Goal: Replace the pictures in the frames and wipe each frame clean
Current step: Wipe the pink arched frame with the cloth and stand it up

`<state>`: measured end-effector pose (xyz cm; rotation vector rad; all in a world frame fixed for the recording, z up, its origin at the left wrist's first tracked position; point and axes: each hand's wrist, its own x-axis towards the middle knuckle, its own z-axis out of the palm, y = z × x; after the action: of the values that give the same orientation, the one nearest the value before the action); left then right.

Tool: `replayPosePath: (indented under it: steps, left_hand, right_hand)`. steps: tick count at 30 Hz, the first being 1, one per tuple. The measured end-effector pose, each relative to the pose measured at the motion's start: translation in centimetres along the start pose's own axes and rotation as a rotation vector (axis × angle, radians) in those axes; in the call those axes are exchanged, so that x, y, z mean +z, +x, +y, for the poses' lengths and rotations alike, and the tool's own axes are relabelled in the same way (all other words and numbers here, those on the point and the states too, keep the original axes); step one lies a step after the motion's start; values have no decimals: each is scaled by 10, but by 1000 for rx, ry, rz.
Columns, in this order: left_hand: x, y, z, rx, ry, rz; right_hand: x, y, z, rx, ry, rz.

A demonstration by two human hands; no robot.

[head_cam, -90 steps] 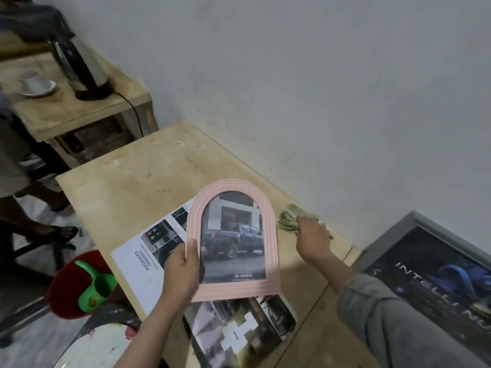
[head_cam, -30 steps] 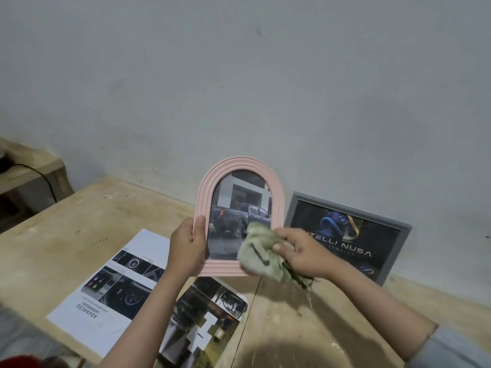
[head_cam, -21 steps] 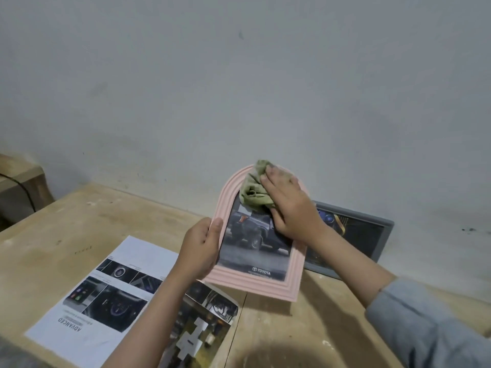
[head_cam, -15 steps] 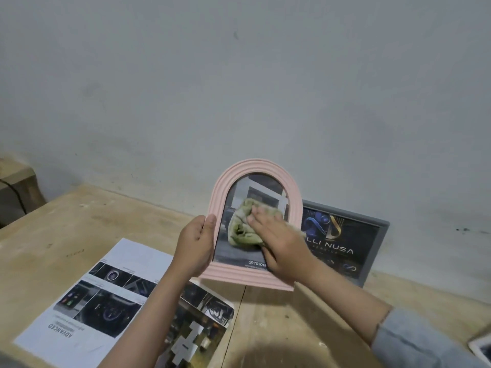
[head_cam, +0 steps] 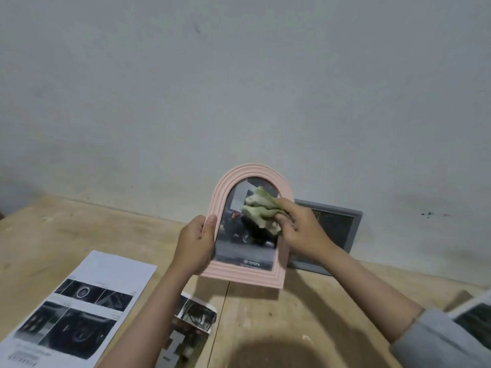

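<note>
A: Pink arched frame, where is it?

B: Held up off the wooden table, roughly dead centre of the view, long axis upright with the arch at 12 o'clock. A truck picture sits inside it.

A: Hands?

B: Left hand is closed on the frame's left edge at 9 o'clock, thumb on the front rim. Right hand comes in from 3 o'clock, clenched on a bunched green cloth pressed to the upper half of the glass.

A: Key relation for the next stroke?

B: Cloth sits high on the pane, so the unwiped lower glass lies toward 6 o'clock from it, along the long axis. The right hand is the working one; the left only steadies. Probably mid-wipe.

A: Near stuff first?

B: Printed sheet at 8 o'clock on the table, a curled photo print at 6 o'clock under the left forearm. A white-edged picture pokes in at 4 o'clock.

A: Farther back?

B: Grey frame leaning against the wall just behind the right hand, at 3 o'clock from the pink one. Wall is plain, whitish, scuffed.
</note>
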<state>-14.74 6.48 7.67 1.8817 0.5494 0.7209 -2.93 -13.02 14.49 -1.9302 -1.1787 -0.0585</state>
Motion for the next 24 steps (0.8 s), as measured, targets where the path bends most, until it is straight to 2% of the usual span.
replayPosePath:
  steps: [2, 4, 6, 11, 13, 16, 20, 22, 24]
  left_hand:
    - [6, -2, 5, 39, 13, -25]
    - [9, -3, 10, 61, -5, -22]
    - [10, -3, 14, 43, -46, -14]
    - [5, -3, 17, 6, -100, 56]
    - [3, -2, 15, -11, -105, 71]
    - [2, -3, 13, -66, -116, 73]
    - [4, -7, 12, -73, -1, 110]
    - [3, -6, 13, -82, -10, 120]
    - [2, -4, 16, -87, -48, 94]
  right_hand:
    - [-7, 10, 14, -137, -250, 98]
    - [-2, 13, 29, -224, -438, 49]
    - [14, 3, 35, -258, -506, 17]
    - [49, -42, 26, -360, -373, -38]
    - [59, -55, 19, -342, -278, -52]
    - [63, -65, 8, -198, -140, -99]
    - [34, -47, -2, 100, 170, -290]
    - [21, -34, -5, 111, 151, -159]
    - [12, -20, 0, 43, 42, 112]
